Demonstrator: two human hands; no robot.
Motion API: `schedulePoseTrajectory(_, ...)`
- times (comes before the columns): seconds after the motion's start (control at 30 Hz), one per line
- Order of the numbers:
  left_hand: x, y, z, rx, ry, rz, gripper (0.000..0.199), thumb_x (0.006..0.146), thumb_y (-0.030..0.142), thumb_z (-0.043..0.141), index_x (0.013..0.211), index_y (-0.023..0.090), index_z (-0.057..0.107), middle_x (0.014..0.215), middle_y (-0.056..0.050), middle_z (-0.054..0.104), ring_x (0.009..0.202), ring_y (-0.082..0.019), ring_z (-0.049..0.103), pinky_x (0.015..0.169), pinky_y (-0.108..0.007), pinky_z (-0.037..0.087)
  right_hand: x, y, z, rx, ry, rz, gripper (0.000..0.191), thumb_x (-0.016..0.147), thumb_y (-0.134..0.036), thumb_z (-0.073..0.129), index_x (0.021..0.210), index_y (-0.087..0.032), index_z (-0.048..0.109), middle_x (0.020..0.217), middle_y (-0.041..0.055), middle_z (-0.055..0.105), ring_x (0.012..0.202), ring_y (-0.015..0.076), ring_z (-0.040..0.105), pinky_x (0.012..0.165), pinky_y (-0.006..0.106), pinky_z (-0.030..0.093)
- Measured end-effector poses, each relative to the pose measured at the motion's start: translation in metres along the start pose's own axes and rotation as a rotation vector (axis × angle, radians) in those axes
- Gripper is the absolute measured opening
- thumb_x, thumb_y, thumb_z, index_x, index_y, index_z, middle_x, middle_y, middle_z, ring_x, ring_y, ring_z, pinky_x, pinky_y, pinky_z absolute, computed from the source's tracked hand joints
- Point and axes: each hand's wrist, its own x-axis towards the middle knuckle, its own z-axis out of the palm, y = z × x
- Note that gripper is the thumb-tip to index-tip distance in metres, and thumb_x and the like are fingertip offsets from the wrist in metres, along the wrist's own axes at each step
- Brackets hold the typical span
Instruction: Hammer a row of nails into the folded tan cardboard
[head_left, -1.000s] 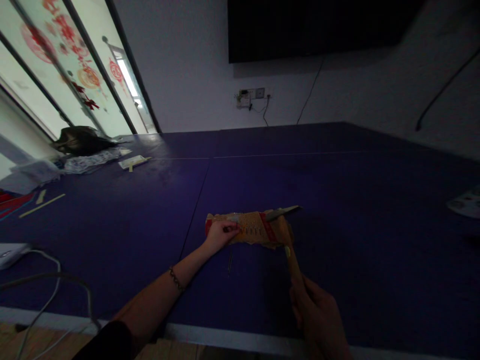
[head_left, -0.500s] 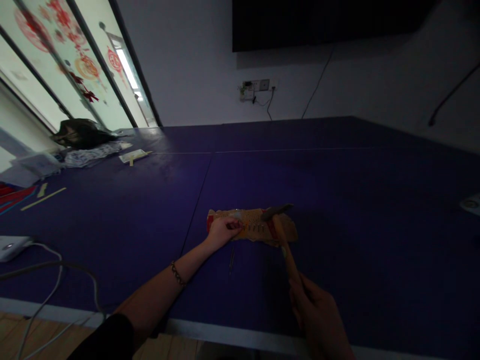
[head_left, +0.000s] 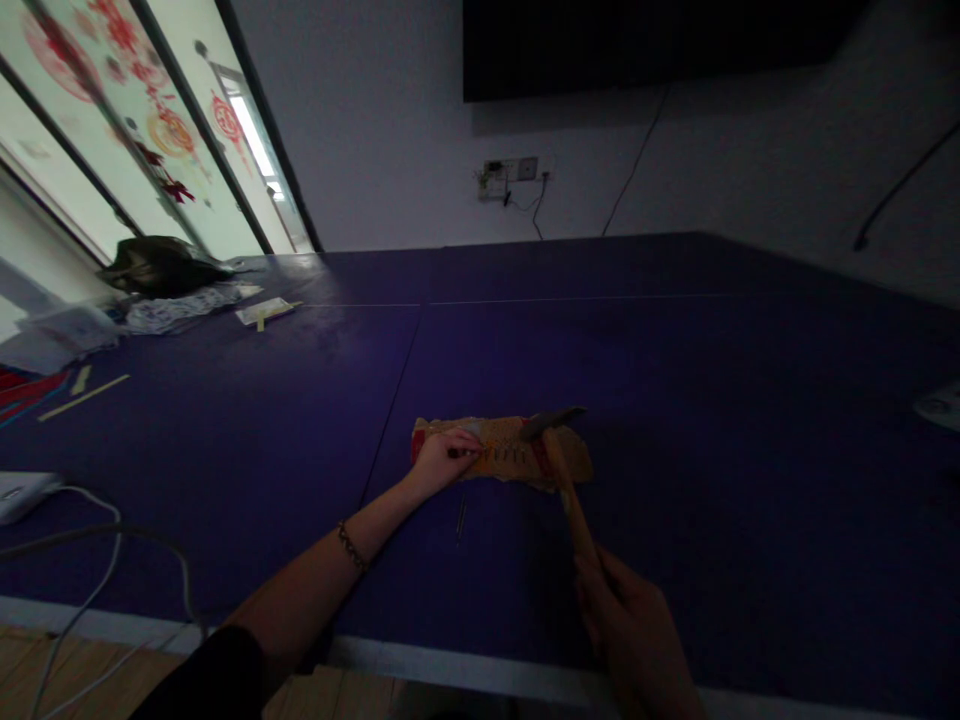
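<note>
A hammer (head_left: 571, 505) with a wooden handle and dark metal head is gripped in my right hand (head_left: 637, 625). Its head is over the right part of a tan, ragged-edged piece of cardboard (head_left: 576, 458) with red bands. Several nails (head_left: 511, 455) stand in a row on the cardboard. On the cardboard's left part rests my left hand (head_left: 444, 459), thumb and fingertips pinched together beside the row; what they pinch is too small to make out. Just below the cardboard, thin metal pieces (head_left: 460, 520) lie on the purple table (head_left: 675, 360).
At the far left are a dark bag (head_left: 161, 265), a white tray (head_left: 266, 311), red strips (head_left: 30, 392) and a yellowish strip (head_left: 84, 397). A white device (head_left: 26, 495) with cables sits at the left edge. Wall sockets are behind the table.
The whole view has shifted very slightly. My left fingers have moved a little on the cardboard; the hammer stays in almost the same place over it.
</note>
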Motion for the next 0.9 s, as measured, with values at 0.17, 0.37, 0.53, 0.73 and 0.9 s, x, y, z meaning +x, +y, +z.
schedulePoseTrajectory(0.17,0.000,-0.002,-0.003,-0.022,0.023,0.043,0.014,0.071,0.010,0.062,0.077,0.015,0.074,0.086,-0.006,0.070,0.080,-0.017,0.064,0.079,-0.030,0.051,0.001,0.004,0.001,0.036,-0.027,0.005,0.044,0.076,-0.050,0.047,0.096,-0.013,0.059,0.038,-0.0098,0.041,0.031,0.0090,0.041,0.031,0.020,0.034)
schedulePoseTrajectory(0.37,0.000,-0.003,-0.004,-0.049,0.031,0.051,0.014,0.073,0.013,0.061,0.080,0.014,0.073,0.084,-0.007,0.071,0.080,-0.018,0.065,0.077,-0.030,0.051,0.001,0.005,0.000,0.036,-0.029,0.004,0.039,0.076,-0.051,0.048,0.088,-0.016,0.060,0.040,-0.0093,0.042,0.031,0.0088,0.041,0.031,0.020,0.034)
schedulePoseTrajectory(0.53,0.001,-0.007,-0.005,-0.068,0.031,0.029,0.017,0.075,0.012,0.057,0.081,0.014,0.073,0.084,-0.006,0.072,0.078,-0.017,0.065,0.075,-0.029,0.052,0.001,0.010,0.000,0.056,-0.025,0.003,0.039,0.076,-0.051,0.050,0.089,-0.016,0.060,0.041,-0.0092,0.043,0.031,0.0082,0.041,0.031,0.019,0.034)
schedulePoseTrajectory(0.73,0.002,-0.014,-0.001,-0.094,-0.014,-0.012,0.019,0.078,0.011,0.054,0.087,0.010,0.071,0.083,-0.007,0.072,0.063,-0.013,0.065,0.060,-0.023,0.052,0.001,0.009,0.000,0.020,-0.014,-0.019,0.039,0.076,-0.049,0.049,0.089,-0.015,0.060,0.038,-0.0092,0.042,0.030,0.0089,0.041,0.031,0.019,0.034)
schedulePoseTrajectory(0.9,0.004,-0.012,-0.003,-0.055,-0.053,-0.019,0.016,0.075,0.018,0.064,0.087,0.011,0.072,0.076,-0.006,0.072,0.064,-0.015,0.065,0.061,-0.024,0.052,0.002,0.009,0.001,0.003,-0.018,-0.036,0.039,0.078,-0.050,0.046,0.089,-0.015,0.059,0.039,-0.0093,0.043,0.030,0.0087,0.041,0.031,0.019,0.034)
